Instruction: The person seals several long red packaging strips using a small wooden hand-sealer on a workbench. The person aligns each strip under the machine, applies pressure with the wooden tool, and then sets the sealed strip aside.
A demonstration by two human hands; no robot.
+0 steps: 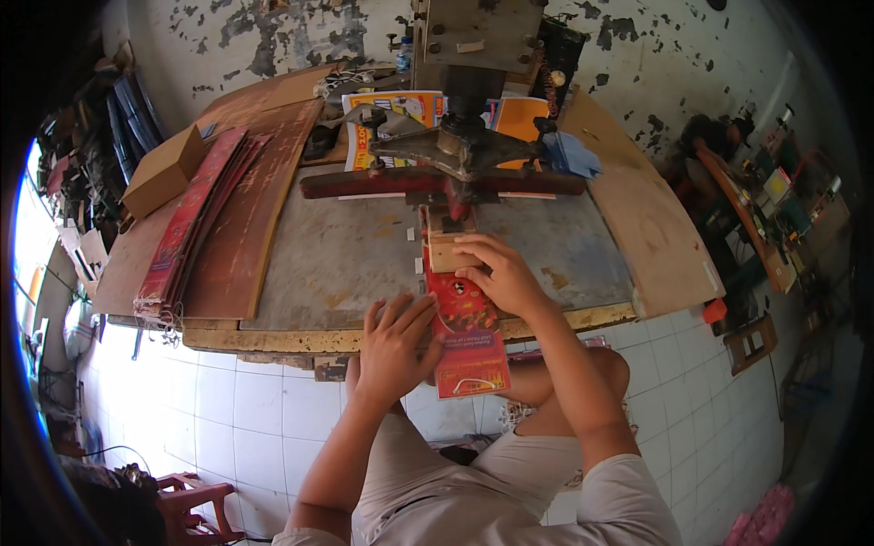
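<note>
A long red and purple printed paper bag or sleeve (469,337), with a white cord loop at its near end, lies under the press and hangs over the table's front edge. My right hand (503,276) grips a small wooden block (449,255) on top of it, thumb in front and fingers over the block's right end. Stretched-out fingers of my left hand (399,341) rest along the left edge of the red piece. Just beyond the block stands the press arm (460,150), with a red crossbar (364,184). Whether the bar touches the piece is hidden.
A stack of similar red pieces (187,223) lies at the left, beside a cardboard box (166,171). Printed sheets (391,107) and a blue cloth (575,155) are behind the crossbar. A red stool (196,505) stands at the lower left. My legs are under the worn table edge (273,340).
</note>
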